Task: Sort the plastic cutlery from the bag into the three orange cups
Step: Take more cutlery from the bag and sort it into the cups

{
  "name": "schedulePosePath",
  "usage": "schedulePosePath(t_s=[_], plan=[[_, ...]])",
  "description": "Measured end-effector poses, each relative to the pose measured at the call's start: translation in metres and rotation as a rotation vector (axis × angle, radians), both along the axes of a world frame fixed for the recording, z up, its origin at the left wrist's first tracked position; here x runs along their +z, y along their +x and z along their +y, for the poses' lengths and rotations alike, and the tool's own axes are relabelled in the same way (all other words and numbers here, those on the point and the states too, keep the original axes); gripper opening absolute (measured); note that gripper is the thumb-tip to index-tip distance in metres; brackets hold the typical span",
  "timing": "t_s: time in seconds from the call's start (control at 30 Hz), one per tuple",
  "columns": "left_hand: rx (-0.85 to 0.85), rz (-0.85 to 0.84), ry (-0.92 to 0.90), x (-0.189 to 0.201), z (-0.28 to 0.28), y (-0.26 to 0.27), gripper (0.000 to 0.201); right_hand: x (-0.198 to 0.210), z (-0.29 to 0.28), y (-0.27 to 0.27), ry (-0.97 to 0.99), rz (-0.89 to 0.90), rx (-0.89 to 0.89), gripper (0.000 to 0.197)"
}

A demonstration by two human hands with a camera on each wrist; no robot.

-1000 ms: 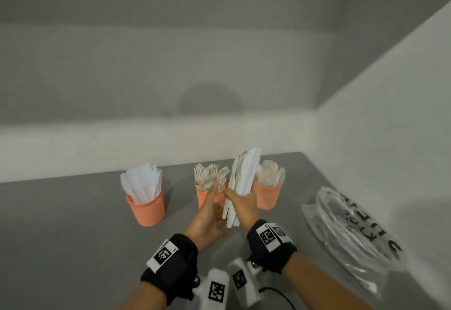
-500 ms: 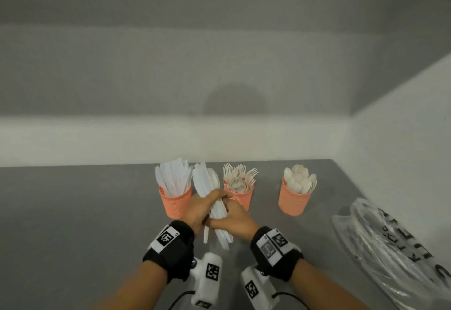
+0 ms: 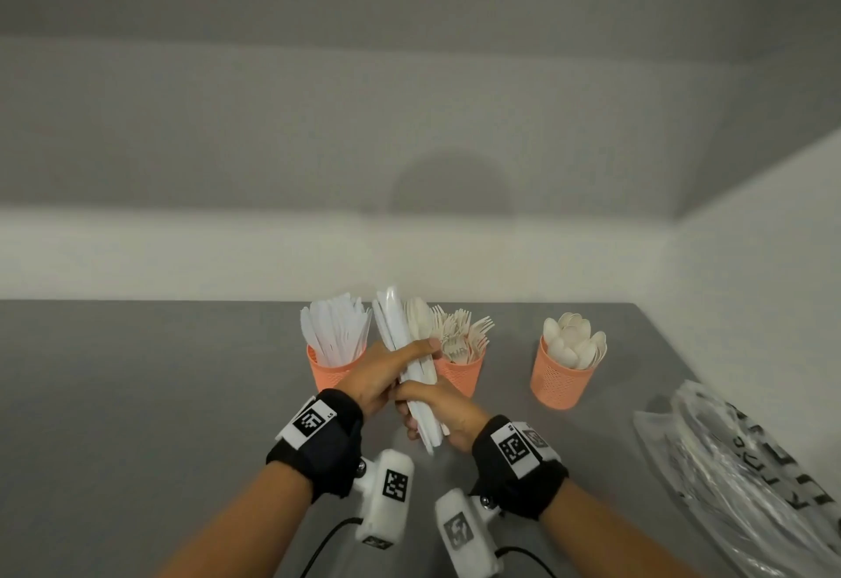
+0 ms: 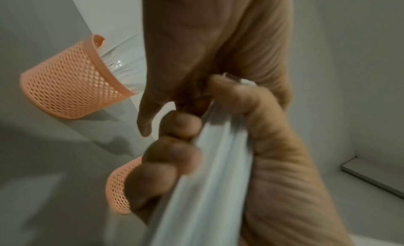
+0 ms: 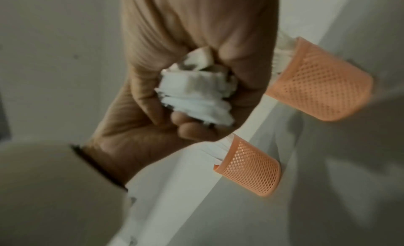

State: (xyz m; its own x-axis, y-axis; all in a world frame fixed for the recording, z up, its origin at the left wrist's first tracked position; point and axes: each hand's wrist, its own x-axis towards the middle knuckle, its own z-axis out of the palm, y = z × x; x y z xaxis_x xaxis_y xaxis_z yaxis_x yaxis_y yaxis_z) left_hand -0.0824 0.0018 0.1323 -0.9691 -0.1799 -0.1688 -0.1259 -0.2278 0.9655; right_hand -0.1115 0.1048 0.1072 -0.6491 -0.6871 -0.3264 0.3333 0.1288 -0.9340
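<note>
Three orange mesh cups stand in a row in the head view: the knife cup [image 3: 334, 372] on the left, the fork cup [image 3: 462, 375] in the middle, the spoon cup [image 3: 559, 384] on the right. Both hands hold one bundle of white cutlery [image 3: 396, 332] upright between the knife and fork cups. My left hand [image 3: 387, 370] grips its middle and my right hand [image 3: 439, 407] grips its lower end. In the right wrist view the handle ends [image 5: 196, 92] stick out of my right hand's [image 5: 196, 42] fist. The left wrist view shows my left hand [image 4: 207, 42] above the bundle [image 4: 207, 180].
A crumpled clear plastic bag [image 3: 737, 477] with black lettering lies on the grey table [image 3: 136, 395] at the right, near the white side wall. The back wall stands just behind the cups. Two cups [image 5: 323, 89] [image 5: 251, 170] show beside the hands in each wrist view.
The bundle has moved left, from in front of the fork and spoon cups to between the knife and fork cups. My left hand has joined the right in gripping it.
</note>
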Motion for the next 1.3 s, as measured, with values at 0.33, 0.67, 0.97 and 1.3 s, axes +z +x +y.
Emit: schedulePosePath(t_s=[0.33, 0.67, 0.97, 1.3], plan=[[0.078, -0.005, -0.028, 0.001, 0.006, -0.008, 0.016, 0.002, -0.003, -0.011, -0.084, 0.037, -0.021, 0.047], [0.209, -0.124, -0.276, -0.006, 0.002, -0.010, 0.050, -0.007, 0.005, -0.023, -0.080, 0.015, -0.188, 0.008], [0.276, -0.129, -0.381, -0.019, 0.005, -0.008, 0.033, -0.021, 0.006, -0.027, -0.074, 0.048, -0.171, 0.045], [0.267, -0.191, -0.371, -0.019, 0.000, -0.008, 0.029, -0.028, 0.006, -0.029, -0.094, -0.041, -0.168, 0.041]])
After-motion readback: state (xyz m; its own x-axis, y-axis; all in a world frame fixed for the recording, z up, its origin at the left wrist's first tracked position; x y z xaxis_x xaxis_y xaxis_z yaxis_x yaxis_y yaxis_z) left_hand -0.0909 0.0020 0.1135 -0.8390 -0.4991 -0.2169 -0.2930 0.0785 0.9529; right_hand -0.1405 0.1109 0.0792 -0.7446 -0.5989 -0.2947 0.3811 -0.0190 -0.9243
